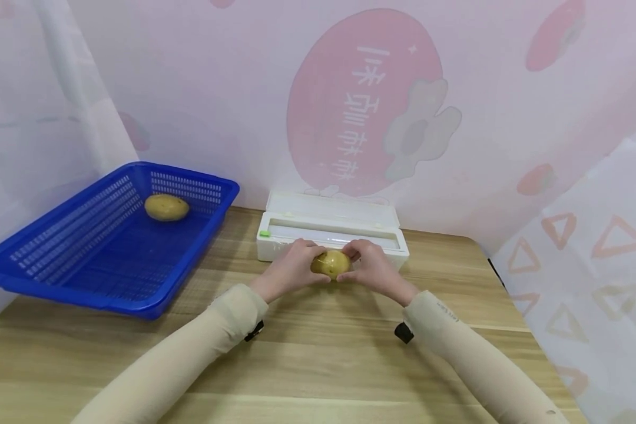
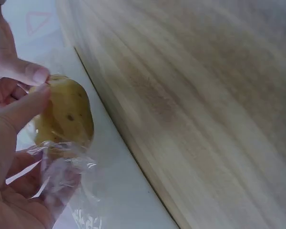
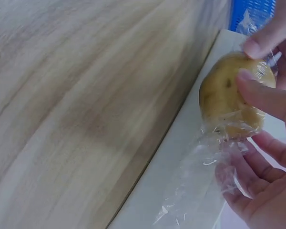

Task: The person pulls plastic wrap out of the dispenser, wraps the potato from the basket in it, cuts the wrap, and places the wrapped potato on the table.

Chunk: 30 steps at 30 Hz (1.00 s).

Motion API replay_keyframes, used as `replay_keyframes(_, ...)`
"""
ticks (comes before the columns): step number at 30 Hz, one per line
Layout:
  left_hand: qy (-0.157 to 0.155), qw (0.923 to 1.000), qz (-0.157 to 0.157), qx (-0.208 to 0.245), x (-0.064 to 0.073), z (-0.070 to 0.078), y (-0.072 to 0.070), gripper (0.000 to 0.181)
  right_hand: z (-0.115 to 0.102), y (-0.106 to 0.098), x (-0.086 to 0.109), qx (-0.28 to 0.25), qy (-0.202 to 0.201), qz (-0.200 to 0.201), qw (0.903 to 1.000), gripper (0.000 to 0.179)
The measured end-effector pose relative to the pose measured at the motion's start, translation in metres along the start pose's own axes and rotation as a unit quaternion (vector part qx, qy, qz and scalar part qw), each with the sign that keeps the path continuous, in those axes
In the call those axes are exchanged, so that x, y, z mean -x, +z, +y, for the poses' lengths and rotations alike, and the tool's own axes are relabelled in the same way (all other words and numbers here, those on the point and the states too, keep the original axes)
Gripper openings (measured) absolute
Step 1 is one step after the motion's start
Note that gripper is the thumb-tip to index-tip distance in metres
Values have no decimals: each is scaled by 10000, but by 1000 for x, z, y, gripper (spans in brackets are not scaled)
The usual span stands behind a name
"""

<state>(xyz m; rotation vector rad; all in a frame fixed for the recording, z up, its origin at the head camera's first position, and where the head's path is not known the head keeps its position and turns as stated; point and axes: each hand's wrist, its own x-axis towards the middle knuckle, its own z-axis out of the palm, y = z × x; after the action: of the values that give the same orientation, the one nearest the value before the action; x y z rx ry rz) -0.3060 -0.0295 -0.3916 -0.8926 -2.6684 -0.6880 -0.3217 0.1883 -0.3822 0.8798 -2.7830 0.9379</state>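
Note:
Between both hands is a yellow potato (image 1: 333,264), held just in front of a white cling film dispenser (image 1: 267,252). My left hand (image 1: 292,268) grips its left side, and my right hand (image 1: 373,268) grips the right. In the left wrist view, both thumbs press on the face of the potato (image 2: 69,107), their tips close together. Clear cling film (image 3: 195,164) covers part of it and trails loose and crinkled over the fingers in the right wrist view. The dispenser's lid (image 1: 331,212) stands raised at the back.
On the left sits a blue slotted plastic basket (image 1: 191,268) with another potato (image 1: 166,208) in its far end. A wooden table (image 1: 323,365) lies under everything. Pale printed cloth (image 1: 217,88) hangs behind and at both sides.

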Motion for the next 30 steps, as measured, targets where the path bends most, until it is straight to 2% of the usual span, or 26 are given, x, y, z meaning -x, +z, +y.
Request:
replay_keyframes(5, 99, 9997, 196, -125, 2, 2, 3, 47, -1, 6, 4, 842, -167, 130, 9962, 53)
replay_keyframes(8, 34, 9993, 97, -373, 3, 4, 6, 48, -2, 8, 7, 1107, -345, 153, 9931, 52)
replay_keyframes(12, 61, 9977, -52, -667, 4, 8, 8, 50, -3, 8, 8, 1179, -571, 48, 9914, 51)
replay_keyframes(14, 65, 9973, -30, -732, 5, 8, 9, 50, -3, 9, 7, 1141, -631, -23, 9915, 51)
replay_keyframes(20, 70, 9968, 93, -792, 9, 4, 5, 55, -2, 8, 5, 964, -504, -183, 9939, 49)
replay_keyframes(22, 68, 9971, 238, -722, 12, 1, 1, 57, -1, 9, 6, 910, -472, -220, 9945, 49)
replay_keyframes(25, -81, 9966, 661, -480, 16, -6, -6, 58, 0, 9, 7, 843, -485, -234, 9950, 49)
replay_keyframes(28, -552, 9915, 1172, -130, 19, -13, -17, 57, 2, 9, 7, 819, -508, -205, 9951, 50)
replay_keyframes(30, -960, 9846, 1453, 185, 21, -19, -25, 60, 3, 9, 7, 818, -499, -193, 9952, 51)
